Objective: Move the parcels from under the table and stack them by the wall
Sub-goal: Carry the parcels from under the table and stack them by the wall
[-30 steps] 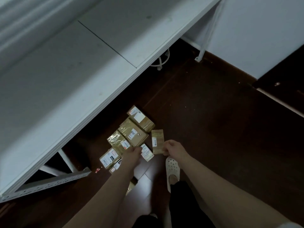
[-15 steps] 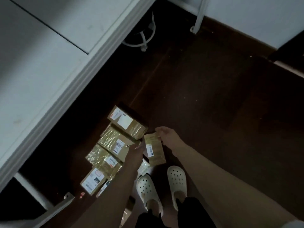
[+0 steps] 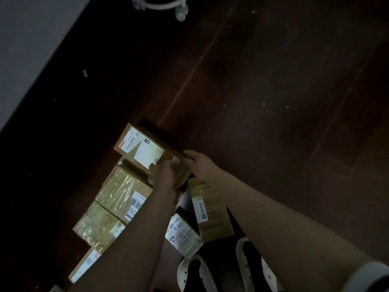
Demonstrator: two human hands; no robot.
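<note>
Several brown cardboard parcels lie in a row on the dark wood floor beside the table. The farthest one, a labelled parcel (image 3: 140,147) with white stickers, has both my hands on its right end. My left hand (image 3: 163,175) grips its near corner and my right hand (image 3: 197,161) holds its far right edge. Behind it in the row come a tape-wrapped parcel (image 3: 124,190), a second wrapped parcel (image 3: 99,226) and a flat one (image 3: 85,265). A narrow parcel (image 3: 210,211) and a small white-labelled parcel (image 3: 182,234) lie under my forearms.
The grey table top (image 3: 31,49) fills the upper left corner. A white round stand base (image 3: 168,4) sits at the top edge. My feet in white slippers (image 3: 252,264) stand at the bottom, close to the parcels. Dark wood floor (image 3: 273,102) spreads to the right.
The view has dropped closer to the floor. My right hand has let go of the narrow parcel and moved up to the labelled parcel; my left hand has moved there too.
</note>
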